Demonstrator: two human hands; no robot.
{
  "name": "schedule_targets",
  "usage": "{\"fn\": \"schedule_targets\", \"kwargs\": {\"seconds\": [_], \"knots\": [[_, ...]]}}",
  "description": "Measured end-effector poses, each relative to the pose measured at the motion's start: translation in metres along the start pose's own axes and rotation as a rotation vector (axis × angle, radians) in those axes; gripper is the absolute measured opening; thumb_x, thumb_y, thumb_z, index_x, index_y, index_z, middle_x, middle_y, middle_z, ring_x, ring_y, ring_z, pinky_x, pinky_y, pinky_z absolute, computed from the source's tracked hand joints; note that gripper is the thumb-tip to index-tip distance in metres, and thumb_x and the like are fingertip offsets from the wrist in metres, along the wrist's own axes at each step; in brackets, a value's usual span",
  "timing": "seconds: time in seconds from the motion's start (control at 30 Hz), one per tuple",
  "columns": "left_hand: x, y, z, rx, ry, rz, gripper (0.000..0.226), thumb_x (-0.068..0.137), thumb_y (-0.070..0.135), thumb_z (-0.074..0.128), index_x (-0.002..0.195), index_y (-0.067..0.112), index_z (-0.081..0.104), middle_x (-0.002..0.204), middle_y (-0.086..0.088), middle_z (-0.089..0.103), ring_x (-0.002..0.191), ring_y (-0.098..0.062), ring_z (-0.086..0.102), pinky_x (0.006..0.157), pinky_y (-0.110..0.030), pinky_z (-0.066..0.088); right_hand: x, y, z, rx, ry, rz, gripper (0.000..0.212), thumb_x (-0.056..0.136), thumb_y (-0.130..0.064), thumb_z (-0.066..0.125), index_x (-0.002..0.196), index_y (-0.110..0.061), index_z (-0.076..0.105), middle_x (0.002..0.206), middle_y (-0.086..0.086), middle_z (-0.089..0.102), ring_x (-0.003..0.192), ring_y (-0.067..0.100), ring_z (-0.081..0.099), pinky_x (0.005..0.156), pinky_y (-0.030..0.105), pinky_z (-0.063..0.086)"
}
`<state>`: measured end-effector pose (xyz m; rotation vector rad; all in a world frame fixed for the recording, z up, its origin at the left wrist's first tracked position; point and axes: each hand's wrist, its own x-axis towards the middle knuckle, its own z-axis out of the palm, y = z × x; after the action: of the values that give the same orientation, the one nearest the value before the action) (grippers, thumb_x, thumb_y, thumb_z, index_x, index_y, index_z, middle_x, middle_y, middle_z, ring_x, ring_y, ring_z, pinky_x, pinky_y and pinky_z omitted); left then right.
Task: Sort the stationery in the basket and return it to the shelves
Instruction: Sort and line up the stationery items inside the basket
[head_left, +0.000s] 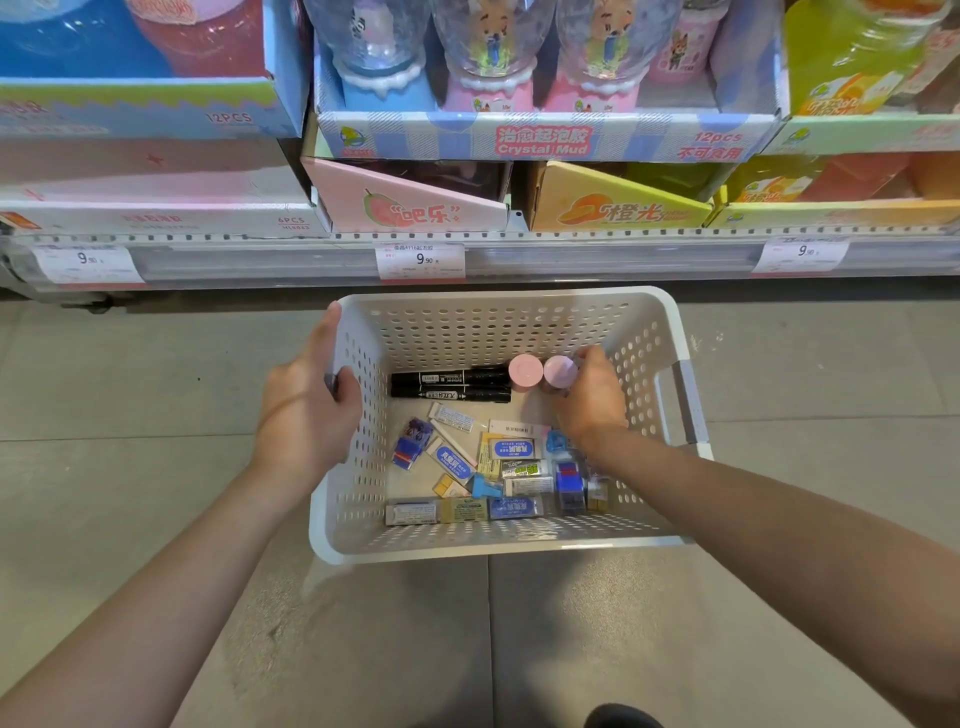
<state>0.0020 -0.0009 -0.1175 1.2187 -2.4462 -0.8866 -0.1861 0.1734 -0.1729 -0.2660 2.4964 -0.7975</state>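
Head view: white basket (498, 317) on floor, below shelf.
Left hand (306, 410): fingers clamped on basket's left wall.
Right hand (592, 400): fingers closed on pink jar (560, 372) — second jar (525, 370) touching it.

Bright, even shop light, wide-angle view.
Shelf edge (519, 244) bows; top boxes (545, 78) blurred; soft shadow under basket (498, 312).

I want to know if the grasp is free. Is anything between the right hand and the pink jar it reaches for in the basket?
Nothing visible. The right hand already has its fingers around the pink jar, near the far wall of the basket. A second pink jar stands close beside it, and two black markers lie farther left, not in the way.
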Motion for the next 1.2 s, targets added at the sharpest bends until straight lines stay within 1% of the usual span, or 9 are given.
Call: {"fn": "schedule_targets", "kwargs": {"seconds": [0.2,0.4,0.6,0.83,0.97,1.0,1.07,1.13,1.2], "knots": [[-0.001,0.001,-0.001,-0.030,-0.012,0.006,0.061,0.093,0.006,0.047,0.149,0.022,0.030,0.049,-0.005,0.038,0.044,-0.024,0.035,0.049,-0.028,0.032,-0.021,0.003,-0.024,-0.599,-0.301,-0.167,0.048,0.086,-0.005,0.059,0.127,0.003,0.036,0.128,0.021,0.041,0.111,0.034,0.053,0.087,0.033,0.046],[0.000,0.001,0.000,-0.032,-0.009,0.001,0.062,0.092,0.004,0.047,0.149,0.021,0.030,0.048,-0.005,0.036,0.043,-0.025,0.034,0.050,-0.029,0.032,-0.027,0.002,-0.019,-1.077,-0.421,-0.230,0.044,0.093,-0.007,0.051,0.135,-0.006,0.039,0.124,0.013,0.057,0.111,0.025,0.060,0.083,0.030,0.052],[-0.001,0.000,0.000,-0.014,-0.008,0.001,0.061,0.094,0.006,0.047,0.150,0.021,0.028,0.052,-0.006,0.039,0.045,-0.023,0.035,0.049,-0.029,0.032,-0.025,0.003,-0.007,-1.026,-0.405,-0.179,0.045,0.095,-0.007,0.045,0.137,0.000,0.032,0.131,0.014,0.051,0.117,0.025,0.056,0.089,0.030,0.049],[-0.001,0.000,0.000,-0.018,-0.013,0.008,0.061,0.094,0.006,0.047,0.150,0.021,0.028,0.054,-0.010,0.042,0.045,-0.024,0.036,0.047,-0.029,0.033,-0.025,0.001,-0.009,-0.979,-0.450,-0.115,0.082,0.086,-0.020,0.062,0.146,0.003,0.011,0.139,0.022,0.024,0.111,0.028,0.057,0.086,0.029,0.053],[-0.002,0.002,-0.001,0.015,-0.024,0.017,0.061,0.095,0.008,0.047,0.150,0.021,0.026,0.056,-0.011,0.045,0.047,-0.024,0.040,0.047,-0.034,0.039,-0.024,-0.010,-0.011,-1.068,-0.575,-0.105,0.083,0.087,-0.025,0.055,0.148,0.004,0.007,0.153,0.029,0.006,0.136,0.042,0.030,0.112,0.044,0.033],[-0.002,0.002,-0.001,0.021,-0.027,0.019,0.060,0.095,0.008,0.046,0.151,0.021,0.026,0.056,-0.009,0.045,0.047,-0.023,0.041,0.047,-0.035,0.040,-0.024,-0.014,-0.012,-1.052,-0.618,-0.113,0.079,0.087,-0.025,0.055,0.147,0.004,0.013,0.150,0.028,0.018,0.137,0.042,0.027,0.111,0.046,0.031],[-0.002,0.002,-0.001,0.029,-0.026,0.024,0.060,0.096,0.007,0.046,0.151,0.020,0.026,0.055,-0.007,0.042,0.046,-0.022,0.040,0.046,-0.034,0.039,-0.022,-0.016,-0.011,-0.907,-0.679,-0.031,0.077,0.084,-0.017,0.061,0.144,0.006,0.019,0.119,0.020,0.049,0.110,0.032,0.054,0.088,0.036,0.050],[-0.002,0.003,-0.002,0.022,-0.023,0.020,0.060,0.095,0.007,0.046,0.150,0.020,0.026,0.055,-0.006,0.042,0.046,-0.021,0.039,0.046,-0.031,0.036,-0.025,-0.019,-0.010,-0.818,-0.786,0.029,0.070,0.081,-0.010,0.062,0.137,0.008,0.025,0.090,0.012,0.052,0.081,0.024,0.057,0.069,0.029,0.052],[-0.002,0.002,-0.002,0.005,-0.022,0.016,0.060,0.095,0.006,0.047,0.150,0.020,0.028,0.055,-0.006,0.042,0.045,-0.021,0.038,0.046,-0.030,0.036,-0.028,-0.016,-0.008,-0.808,-0.837,0.017,0.037,0.081,-0.010,0.061,0.112,0.003,0.047,0.078,0.008,0.050,0.071,0.022,0.056,0.064,0.027,0.050]]}}
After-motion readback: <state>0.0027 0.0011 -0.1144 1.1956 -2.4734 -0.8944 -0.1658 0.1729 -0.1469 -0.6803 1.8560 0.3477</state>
